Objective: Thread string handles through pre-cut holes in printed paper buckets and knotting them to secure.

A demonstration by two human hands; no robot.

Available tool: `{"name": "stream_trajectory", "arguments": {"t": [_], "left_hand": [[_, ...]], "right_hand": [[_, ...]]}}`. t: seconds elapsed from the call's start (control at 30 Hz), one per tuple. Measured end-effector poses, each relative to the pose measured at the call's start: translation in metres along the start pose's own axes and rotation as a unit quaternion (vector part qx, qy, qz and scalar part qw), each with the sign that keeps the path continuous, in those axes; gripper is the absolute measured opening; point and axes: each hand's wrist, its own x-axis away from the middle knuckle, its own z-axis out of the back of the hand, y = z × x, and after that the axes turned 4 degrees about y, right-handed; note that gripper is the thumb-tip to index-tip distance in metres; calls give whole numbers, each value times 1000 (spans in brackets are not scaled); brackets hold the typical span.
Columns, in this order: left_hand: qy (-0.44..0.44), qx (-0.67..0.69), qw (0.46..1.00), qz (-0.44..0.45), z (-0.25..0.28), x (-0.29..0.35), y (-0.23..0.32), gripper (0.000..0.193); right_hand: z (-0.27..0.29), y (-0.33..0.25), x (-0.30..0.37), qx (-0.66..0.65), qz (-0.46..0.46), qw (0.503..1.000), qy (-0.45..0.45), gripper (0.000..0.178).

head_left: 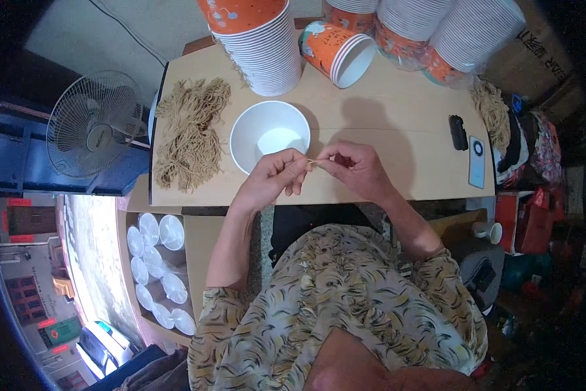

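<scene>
Between both hands' fingers (304,166), string (314,161) crosswise.

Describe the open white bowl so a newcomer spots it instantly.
On the tan tabletop, just beyond the left hand and right hand pinching a thin string, stands one white paper bowl. It alone is upright, unstacked and empty; the orange bowl stacks lie tipped behind it.

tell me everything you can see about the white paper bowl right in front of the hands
The white paper bowl is round, with a rolled rim and plain white inside, seemingly paper. It stands upright and empty on the tan table, between the pile of tan strings and the hands. The left hand overlaps its near rim; contact is unclear.
</scene>
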Motion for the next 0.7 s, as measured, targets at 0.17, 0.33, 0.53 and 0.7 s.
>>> {"name": "stream_trajectory", "arguments": {"t": [0.17, 0.33, 0.53, 0.7], "left_hand": [[-7, 8, 1000, -13, 0, 0, -4, 29], [-2, 36, 999, -23, -1, -1, -6, 27], [-2, 55, 997, -61, 1, -3, -18, 24], [24, 76, 994, -73, 0, 0, -17, 22]], "right_hand": [[1, 3, 0, -11, 18, 1000, 0, 9], [2, -8, -1, -18, -6, 1000, -8, 15], [0, -14, -3, 14, 2, 1000, -2, 15], [-7, -11, -5, -85, -5, 996, 24, 14]]}}
